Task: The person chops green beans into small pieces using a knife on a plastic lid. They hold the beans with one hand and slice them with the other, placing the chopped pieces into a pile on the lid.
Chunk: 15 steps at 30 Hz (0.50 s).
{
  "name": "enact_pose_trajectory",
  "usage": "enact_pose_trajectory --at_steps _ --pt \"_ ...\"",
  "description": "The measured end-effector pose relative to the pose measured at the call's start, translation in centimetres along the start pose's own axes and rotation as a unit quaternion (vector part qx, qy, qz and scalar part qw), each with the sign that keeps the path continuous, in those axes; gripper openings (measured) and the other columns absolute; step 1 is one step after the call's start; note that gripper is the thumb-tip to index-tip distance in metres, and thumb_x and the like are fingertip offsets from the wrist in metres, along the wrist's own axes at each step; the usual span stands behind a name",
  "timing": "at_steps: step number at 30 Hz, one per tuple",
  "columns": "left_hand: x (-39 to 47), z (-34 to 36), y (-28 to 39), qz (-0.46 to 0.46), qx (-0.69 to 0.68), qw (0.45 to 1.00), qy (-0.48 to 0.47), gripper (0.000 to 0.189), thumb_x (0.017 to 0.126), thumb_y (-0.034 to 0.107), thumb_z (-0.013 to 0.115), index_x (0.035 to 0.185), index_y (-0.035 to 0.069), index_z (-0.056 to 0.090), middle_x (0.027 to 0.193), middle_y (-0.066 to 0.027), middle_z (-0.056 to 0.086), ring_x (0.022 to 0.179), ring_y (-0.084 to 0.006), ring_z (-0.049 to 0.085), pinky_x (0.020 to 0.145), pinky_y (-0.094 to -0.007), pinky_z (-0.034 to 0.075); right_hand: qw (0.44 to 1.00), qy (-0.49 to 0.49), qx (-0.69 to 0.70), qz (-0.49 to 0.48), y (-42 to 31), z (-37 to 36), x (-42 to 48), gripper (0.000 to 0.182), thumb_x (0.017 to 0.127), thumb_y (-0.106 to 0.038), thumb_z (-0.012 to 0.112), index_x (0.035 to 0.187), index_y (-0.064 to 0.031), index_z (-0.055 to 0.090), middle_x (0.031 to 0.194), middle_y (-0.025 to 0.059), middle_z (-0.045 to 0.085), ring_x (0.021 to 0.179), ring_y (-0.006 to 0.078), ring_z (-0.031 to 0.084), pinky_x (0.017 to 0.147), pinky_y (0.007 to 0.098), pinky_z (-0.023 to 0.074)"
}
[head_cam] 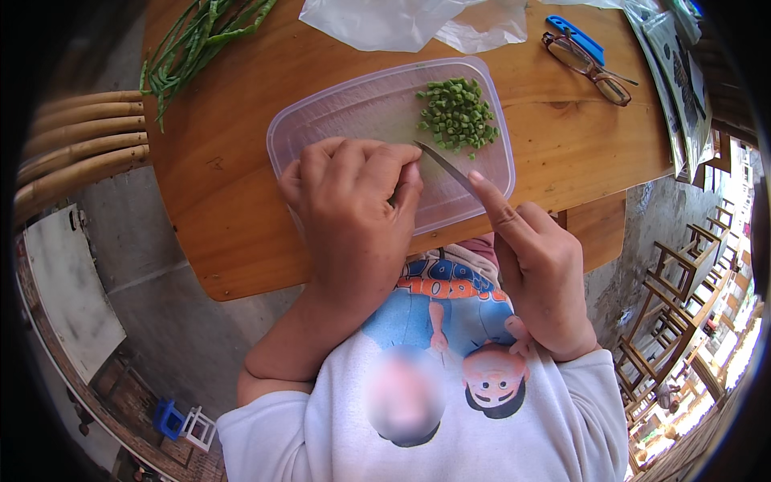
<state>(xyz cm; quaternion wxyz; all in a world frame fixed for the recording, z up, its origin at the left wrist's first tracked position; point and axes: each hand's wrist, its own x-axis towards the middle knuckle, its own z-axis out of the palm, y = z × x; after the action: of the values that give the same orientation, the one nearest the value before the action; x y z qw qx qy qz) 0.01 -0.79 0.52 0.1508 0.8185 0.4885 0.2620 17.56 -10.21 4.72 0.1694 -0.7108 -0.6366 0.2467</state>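
Observation:
A translucent plastic container lid [355,114] lies on the wooden table before me, its surface marked with scratches. Bunched over its left half is my left hand [355,187], fingers curled; a sliver of green shows in the gap by the thumb, and the rest of what it grips is hidden. My right hand [533,259] grips a small knife [449,167], index finger along the back of the blade. The blade's tip is close to my left fingertips. A pile of chopped green beans [455,114] sits on the lid's far right part.
Whole long green beans [193,51] lie at the table's [229,241] far left corner. Clear plastic bags [409,21] are at the back. Eyeglasses [587,67] rest against a blue-handled tool [575,39] at right, near plastic packets [674,90]. A bamboo seat [90,135] adjoins the left edge.

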Motion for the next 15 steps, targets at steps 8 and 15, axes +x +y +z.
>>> enact_pose_trajectory --at_steps 8,15 --pt "0.0 0.1 0.0 0.007 0.001 1.000 0.011 0.015 0.085 0.010 0.081 0.099 0.015 0.077 0.096 0.0012 0.072 0.103 -0.0237 0.060 0.098 -0.0420 0.038 0.999 0.016 -0.024 -0.021 -0.1 1.0 0.7 0.071 0.085 0.011 0.067 0.148 -0.0204 0.065 0.076 0.0118 0.052 0.064 0.0283 0.058 0.063 0.0402 0.0504" --pt "-0.1 0.3 -0.1 -0.020 -0.001 1.000 0.006 0.012 0.086 0.011 0.081 0.097 0.014 0.076 0.092 0.0006 0.070 0.101 -0.0241 0.060 0.097 -0.0415 0.038 0.999 -0.001 -0.040 -0.001 0.5 0.0 0.0 0.073 0.084 0.008 0.069 0.150 -0.0226 0.062 0.076 0.0101 0.052 0.063 0.0275 0.058 0.061 0.0408 0.0508"
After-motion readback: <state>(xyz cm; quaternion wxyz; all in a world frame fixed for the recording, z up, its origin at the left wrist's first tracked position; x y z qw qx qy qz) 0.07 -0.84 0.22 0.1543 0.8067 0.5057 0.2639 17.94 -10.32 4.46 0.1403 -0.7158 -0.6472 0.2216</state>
